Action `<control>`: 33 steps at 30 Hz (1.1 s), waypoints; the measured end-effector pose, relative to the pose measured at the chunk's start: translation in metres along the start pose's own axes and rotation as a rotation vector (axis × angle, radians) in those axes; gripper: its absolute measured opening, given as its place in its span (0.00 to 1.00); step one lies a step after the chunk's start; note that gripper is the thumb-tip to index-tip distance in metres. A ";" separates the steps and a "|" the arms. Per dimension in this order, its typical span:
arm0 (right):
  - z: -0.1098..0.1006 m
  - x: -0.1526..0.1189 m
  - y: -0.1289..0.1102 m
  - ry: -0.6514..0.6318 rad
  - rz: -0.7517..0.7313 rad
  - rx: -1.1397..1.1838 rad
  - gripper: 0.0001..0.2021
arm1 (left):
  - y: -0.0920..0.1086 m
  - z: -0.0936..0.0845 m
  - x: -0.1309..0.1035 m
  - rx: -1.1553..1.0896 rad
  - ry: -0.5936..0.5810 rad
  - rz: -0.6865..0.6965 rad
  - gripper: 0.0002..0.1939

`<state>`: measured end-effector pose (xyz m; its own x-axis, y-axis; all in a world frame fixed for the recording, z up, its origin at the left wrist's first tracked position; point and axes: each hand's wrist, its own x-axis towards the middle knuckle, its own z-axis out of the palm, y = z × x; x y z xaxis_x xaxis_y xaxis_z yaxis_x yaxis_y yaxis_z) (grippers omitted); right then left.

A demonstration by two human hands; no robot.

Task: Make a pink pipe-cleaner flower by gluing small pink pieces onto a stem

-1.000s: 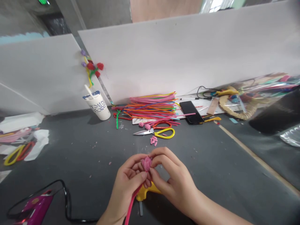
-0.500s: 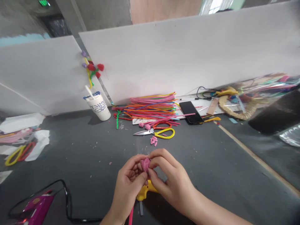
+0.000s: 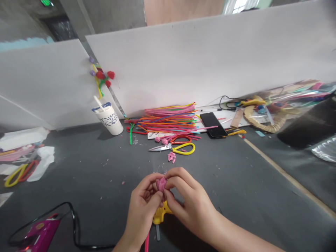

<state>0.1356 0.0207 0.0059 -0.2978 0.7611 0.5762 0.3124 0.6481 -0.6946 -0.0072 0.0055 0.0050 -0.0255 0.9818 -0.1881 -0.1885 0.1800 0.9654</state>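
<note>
- Nearest, a pink stem (image 3: 146, 241) runs down beside the left wrist; its upper end is hidden by the left hand (image 3: 143, 203).
- Just beyond, a yellow glue gun (image 3: 160, 214) lies on the dark tabletop (image 3: 105, 196), a grey stick (image 3: 158, 232) jutting from it, much of it covered by the hands.
- Above it, a fuzzy pink bud (image 3: 161, 184) sits between both hands: the left thumb and fingers are closed around it, and the right hand (image 3: 193, 199) pinches its other side.
- Off to the left, a magenta device (image 3: 40, 231) trails a black cord (image 3: 75, 224) that disappears behind the left forearm.
- Past the fingertips, pink offcuts (image 3: 171, 157) lie in a small pile.
- Scissors (image 3: 168, 147) with one red and one yellow handle lie between the offcuts and a bundle of chenille stems (image 3: 168, 119); two pink balls (image 3: 165, 141) rest just behind the blades.
- Right of the bundle, a pink stem crosses a black phone (image 3: 211, 122).
- Left of it stands a white cup (image 3: 111, 120) with blue markings.
- Farthest, a white partition (image 3: 196, 63) closes off the table, with red and purple fuzzy flowers (image 3: 110, 75) at its seam.
</note>
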 end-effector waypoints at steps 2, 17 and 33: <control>0.000 0.000 0.000 -0.002 -0.002 -0.003 0.08 | 0.000 0.000 0.001 -0.004 -0.006 0.002 0.12; 0.001 0.000 0.000 0.009 -0.005 -0.012 0.07 | 0.001 0.000 0.000 -0.061 -0.034 -0.025 0.13; 0.000 0.001 -0.002 0.006 -0.022 -0.022 0.09 | 0.003 0.001 0.002 -0.030 -0.018 -0.030 0.11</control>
<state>0.1351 0.0204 0.0078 -0.2999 0.7465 0.5940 0.3257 0.6654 -0.6717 -0.0065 0.0085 0.0077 -0.0019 0.9770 -0.2132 -0.2180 0.2077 0.9536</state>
